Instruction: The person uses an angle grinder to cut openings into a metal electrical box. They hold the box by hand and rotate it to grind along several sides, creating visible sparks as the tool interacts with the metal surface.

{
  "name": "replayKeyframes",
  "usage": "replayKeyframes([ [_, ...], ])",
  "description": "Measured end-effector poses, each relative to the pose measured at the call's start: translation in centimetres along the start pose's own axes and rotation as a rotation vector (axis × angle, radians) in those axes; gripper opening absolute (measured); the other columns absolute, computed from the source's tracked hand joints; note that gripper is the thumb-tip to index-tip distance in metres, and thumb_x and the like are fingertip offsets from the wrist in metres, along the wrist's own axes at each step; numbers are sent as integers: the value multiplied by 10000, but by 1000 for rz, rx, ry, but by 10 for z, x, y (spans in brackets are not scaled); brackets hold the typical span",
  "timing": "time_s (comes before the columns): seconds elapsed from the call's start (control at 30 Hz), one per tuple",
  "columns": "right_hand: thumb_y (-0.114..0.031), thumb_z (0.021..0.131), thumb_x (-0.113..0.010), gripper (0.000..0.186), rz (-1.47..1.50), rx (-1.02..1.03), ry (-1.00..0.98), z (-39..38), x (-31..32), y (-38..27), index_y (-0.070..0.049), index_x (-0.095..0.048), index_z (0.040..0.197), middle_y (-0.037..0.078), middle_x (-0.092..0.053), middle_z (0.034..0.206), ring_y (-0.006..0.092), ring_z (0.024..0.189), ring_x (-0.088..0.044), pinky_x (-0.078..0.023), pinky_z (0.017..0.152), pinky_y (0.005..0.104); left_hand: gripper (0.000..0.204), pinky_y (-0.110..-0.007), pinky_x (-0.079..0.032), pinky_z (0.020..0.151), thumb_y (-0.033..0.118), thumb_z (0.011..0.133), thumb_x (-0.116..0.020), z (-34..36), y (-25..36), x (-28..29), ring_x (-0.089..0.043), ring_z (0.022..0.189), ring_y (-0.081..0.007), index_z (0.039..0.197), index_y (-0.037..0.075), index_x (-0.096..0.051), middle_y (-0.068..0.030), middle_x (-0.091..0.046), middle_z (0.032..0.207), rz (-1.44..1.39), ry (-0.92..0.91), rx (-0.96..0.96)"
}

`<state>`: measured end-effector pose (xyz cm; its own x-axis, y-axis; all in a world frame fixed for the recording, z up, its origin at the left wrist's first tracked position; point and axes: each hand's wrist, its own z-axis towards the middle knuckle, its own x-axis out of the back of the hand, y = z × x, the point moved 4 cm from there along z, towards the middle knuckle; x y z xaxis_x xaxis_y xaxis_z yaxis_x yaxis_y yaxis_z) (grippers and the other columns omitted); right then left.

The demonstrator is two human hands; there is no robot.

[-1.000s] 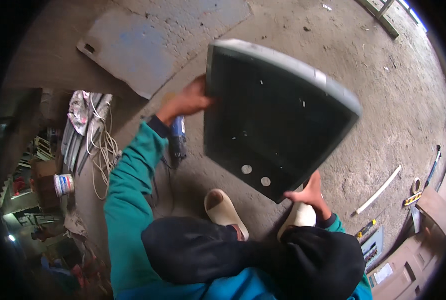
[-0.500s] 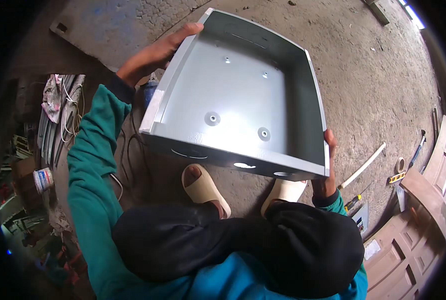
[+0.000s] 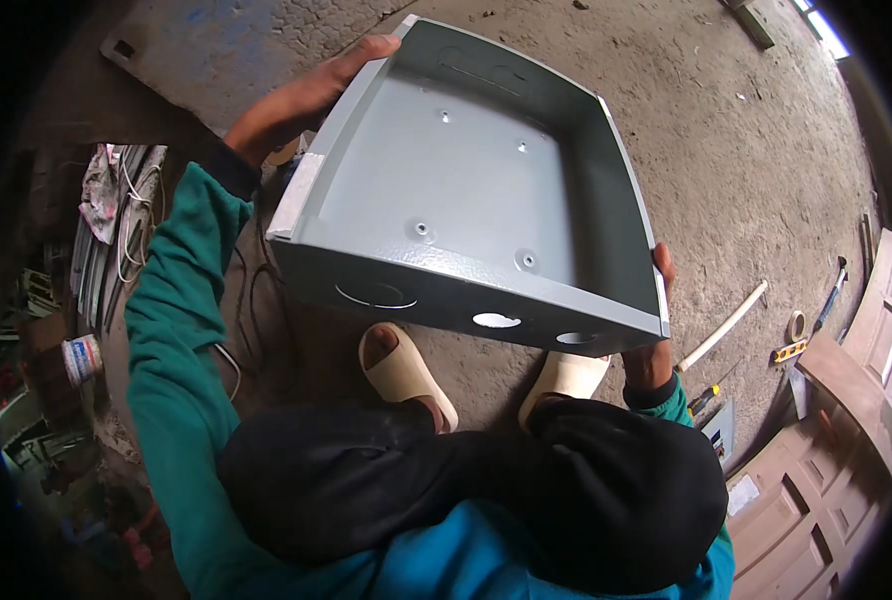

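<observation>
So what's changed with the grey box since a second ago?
The grey box has been turned over: its dark, flat face showed, now its open inside does. The left hand and right hand both still hold it. The sandals stay on the floor.

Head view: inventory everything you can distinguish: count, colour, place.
metal box: one, grey, centre
sheet: one, grey and blue, upper left
long strips: several, mostly grey, left
tub: one, mostly white, left
clutter: uncounted, mixed, lower left
floor: one, grey-brown, throughout
sandals: two, cream, below box
pale strip: one, cream, right
tape roll: one, tan, right
level-like tool: one, yellow, right
long tool: one, blue, far right
handled tool: one, yellow-black, lower right
panels: two or more, brown, lower right
trousers: one pair, black, bottom
left hand: one, teal-sleeved, gripping box
right hand: one, teal-sleeved, gripping box
</observation>
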<state>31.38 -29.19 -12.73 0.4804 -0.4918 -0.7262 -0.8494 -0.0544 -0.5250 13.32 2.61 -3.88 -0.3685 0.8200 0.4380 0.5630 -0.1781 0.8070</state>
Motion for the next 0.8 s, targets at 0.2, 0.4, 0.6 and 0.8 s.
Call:
replayKeyframes([
  [0.2, -568, 829, -570, 685, 80, -33, -13, -2, -6, -1, 1, -529, 1209, 126, -644, 1027, 207, 851, -667, -576, 721, 316, 847, -266, -459, 662, 778, 819, -333, 5, -1, 0, -580, 828, -137, 1256, 71, -493, -95, -573, 931, 58, -19, 7],
  [0.4, -561, 822, -592, 689, 154, -103, 53, -1, -1, 2, -2, -523, 1218, 126, -641, 1039, 210, 858, -666, -576, 731, 320, 901, -281, -467, 638, 810, 789, -326, 8, -3, -1, -595, 825, -161, 1267, 63, -486, -121, -571, 914, 61, -30, 11],
  [0.6, -586, 800, -610, 724, -53, -23, 157, -1, 2, -3, 7, -525, 1207, 133, -639, 1017, 212, 846, -668, -577, 726, 315, 932, -300, -477, 595, 820, 780, -315, 9, -5, 1, -608, 797, -172, 1239, 28, -490, -136, -568, 891, 105, -3, -10],
  [0.8, -588, 791, -622, 741, -129, 30, 120, 0, 3, -6, 18, -521, 1205, 140, -635, 1018, 207, 851, -666, -579, 717, 302, 937, -290, -485, 569, 833, 769, -324, 10, -12, 4, -618, 773, -172, 1202, 26, -519, -137, -570, 856, 120, 51, 4],
])
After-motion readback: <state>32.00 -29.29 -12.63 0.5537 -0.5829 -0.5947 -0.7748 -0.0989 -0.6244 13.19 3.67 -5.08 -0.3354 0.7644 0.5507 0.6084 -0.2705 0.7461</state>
